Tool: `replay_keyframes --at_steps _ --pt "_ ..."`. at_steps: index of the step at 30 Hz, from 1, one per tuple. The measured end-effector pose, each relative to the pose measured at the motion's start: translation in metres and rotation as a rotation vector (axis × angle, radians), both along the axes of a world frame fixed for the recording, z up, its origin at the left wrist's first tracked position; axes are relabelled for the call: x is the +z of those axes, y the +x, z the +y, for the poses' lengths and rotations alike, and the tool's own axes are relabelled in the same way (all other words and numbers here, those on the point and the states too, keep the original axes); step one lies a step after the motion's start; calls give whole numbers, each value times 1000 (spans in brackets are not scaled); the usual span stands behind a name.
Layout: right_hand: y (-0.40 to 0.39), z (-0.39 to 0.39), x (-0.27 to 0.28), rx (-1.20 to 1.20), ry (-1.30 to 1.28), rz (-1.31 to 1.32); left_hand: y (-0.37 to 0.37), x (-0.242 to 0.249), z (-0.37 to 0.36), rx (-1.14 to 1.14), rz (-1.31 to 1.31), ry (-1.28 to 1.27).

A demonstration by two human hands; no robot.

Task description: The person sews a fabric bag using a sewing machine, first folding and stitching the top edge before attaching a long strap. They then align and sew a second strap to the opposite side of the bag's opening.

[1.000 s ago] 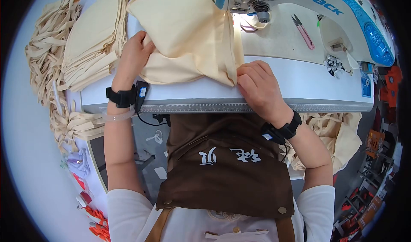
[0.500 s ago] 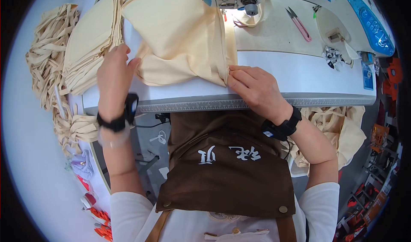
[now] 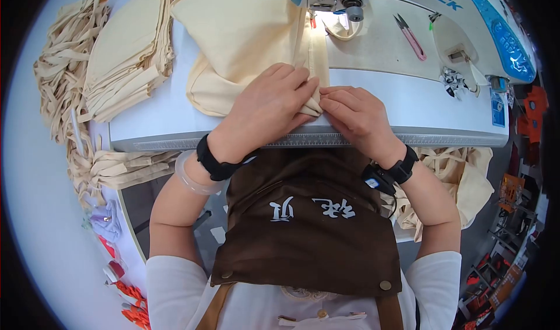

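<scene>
A cream cloth bag (image 3: 233,32) lies on the white sewing table, its right edge running under the head of the sewing machine (image 3: 350,0). My left hand (image 3: 265,105) is closed on the folded edge near the bag's lower right corner; the thumb side tucks over the fabric. Right beside it, my right hand (image 3: 356,117) pinches that same corner between thumb and fingers. The fingertips of both hands nearly meet there, partly hiding the fold. Beneath the machine's lit needle area, the seam passes under the presser foot, whose details are too small to tell.
Stacked cream fabric panels (image 3: 131,50) lie at the left, beside a heap of cream straps (image 3: 64,67). Pink-handled thread snips (image 3: 412,38) rest right of the needle. A ruler strip (image 3: 408,139) lines the table's front edge. More cream cloth (image 3: 449,184) sits below at right.
My left hand has moved right, from beside the stacked panels to the bag's lower right corner, and grips it. My right hand stays at that corner. The view has shifted slightly.
</scene>
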State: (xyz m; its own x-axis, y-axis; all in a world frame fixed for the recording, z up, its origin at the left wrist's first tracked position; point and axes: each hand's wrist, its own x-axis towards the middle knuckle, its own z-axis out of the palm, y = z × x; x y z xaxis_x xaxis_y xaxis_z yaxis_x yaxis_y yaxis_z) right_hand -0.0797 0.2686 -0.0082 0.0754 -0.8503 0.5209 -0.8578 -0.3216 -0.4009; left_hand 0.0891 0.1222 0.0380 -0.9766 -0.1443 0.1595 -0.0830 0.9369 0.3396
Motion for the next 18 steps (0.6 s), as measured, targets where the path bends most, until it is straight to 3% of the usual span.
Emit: replay_keyframes --at_steps 7,18 --pt "-11 2 5 35 42 -67 5 -8 0 -25 68 58" --pt "-6 -8 9 38 17 137 4 -11 1 -34 105 15"
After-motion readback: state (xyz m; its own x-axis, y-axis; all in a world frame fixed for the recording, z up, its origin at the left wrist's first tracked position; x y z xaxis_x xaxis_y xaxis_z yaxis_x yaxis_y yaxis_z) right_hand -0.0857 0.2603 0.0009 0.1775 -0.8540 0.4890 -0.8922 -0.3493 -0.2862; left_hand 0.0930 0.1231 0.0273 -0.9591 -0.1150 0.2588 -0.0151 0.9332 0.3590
